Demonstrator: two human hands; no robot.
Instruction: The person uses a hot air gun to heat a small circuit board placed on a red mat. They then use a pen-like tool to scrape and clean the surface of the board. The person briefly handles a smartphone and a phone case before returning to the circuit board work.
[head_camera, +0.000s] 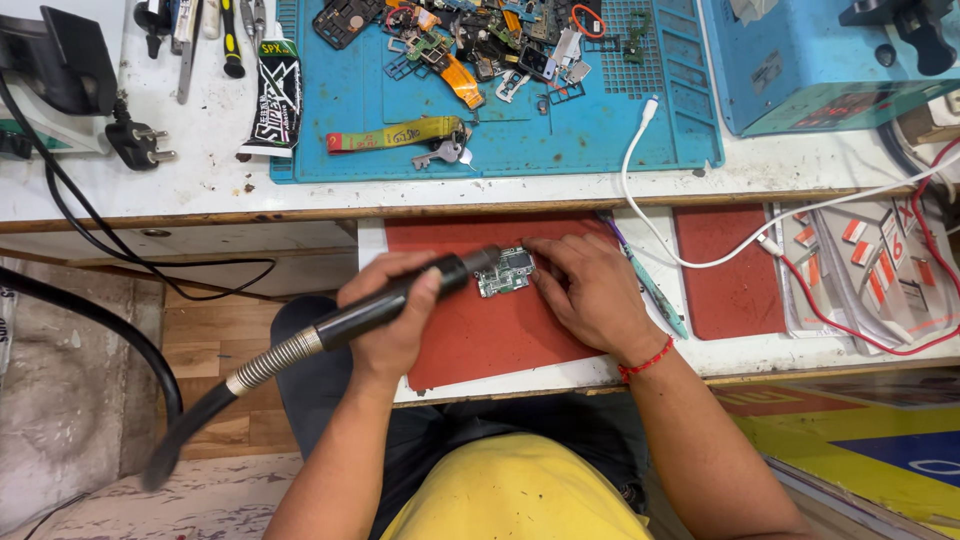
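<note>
Red mat on the near shelf carries a small green board. The left hand grips a black hot-air wand, nozzle at the board's left edge; the right hand pins the board with its fingertips. Heating looks underway; nothing appears lifted off yet.

White workbench with a pull-out shelf below

The white bench top across the upper frame bears a blue work mat, a black tube, a black plug and a blue machine at upper right. The lower shelf at centre holds two red mats, with a small circuit board on the larger one.
</note>
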